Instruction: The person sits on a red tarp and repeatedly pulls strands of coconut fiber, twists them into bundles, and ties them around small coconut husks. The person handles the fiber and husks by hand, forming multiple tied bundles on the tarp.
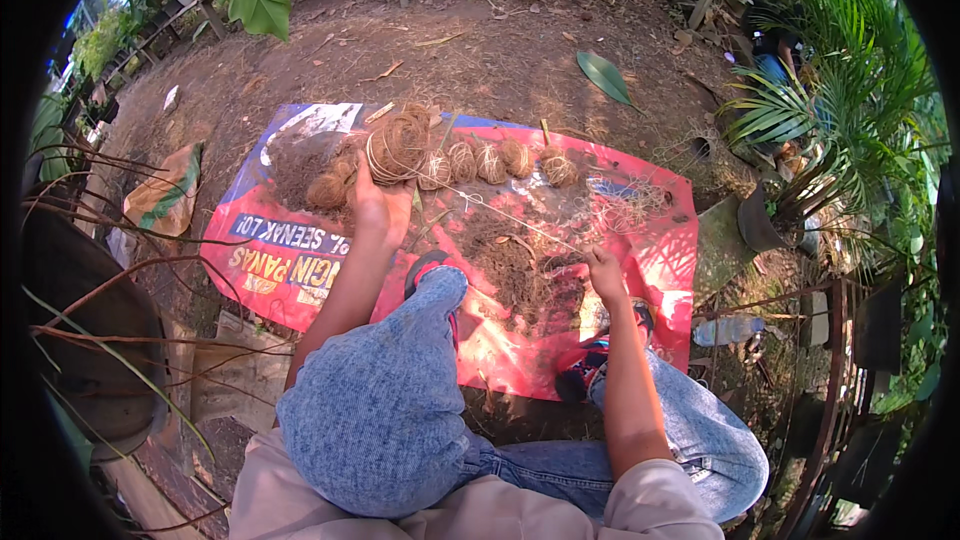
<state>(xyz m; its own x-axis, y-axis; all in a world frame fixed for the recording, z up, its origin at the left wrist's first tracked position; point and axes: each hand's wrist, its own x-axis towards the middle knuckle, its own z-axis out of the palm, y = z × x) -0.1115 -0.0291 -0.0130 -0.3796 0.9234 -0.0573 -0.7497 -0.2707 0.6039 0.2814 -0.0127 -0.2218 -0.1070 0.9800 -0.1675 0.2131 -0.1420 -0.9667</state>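
My left hand (383,208) is closed around the underside of a large brown fibre ball (398,146) wound with pale string. A length of string (520,226) runs taut from the ball to my right hand (606,274), whose fingers pinch its far end. Just beyond, smaller string-wrapped fibre balls (490,164) sit in a row, with one more ball (558,169) slightly apart at the right. Loose brown fibre (328,190) lies beside my left hand. Everything rests on a red and blue plastic banner (480,340).
Dark soil (510,265) is scattered mid-banner, and a tangle of string (630,202) lies at its right. A clear plastic bottle (728,330) is on the ground at right. A black container (100,340) and bare twigs stand at left. Another person (780,52) is among plants at far right.
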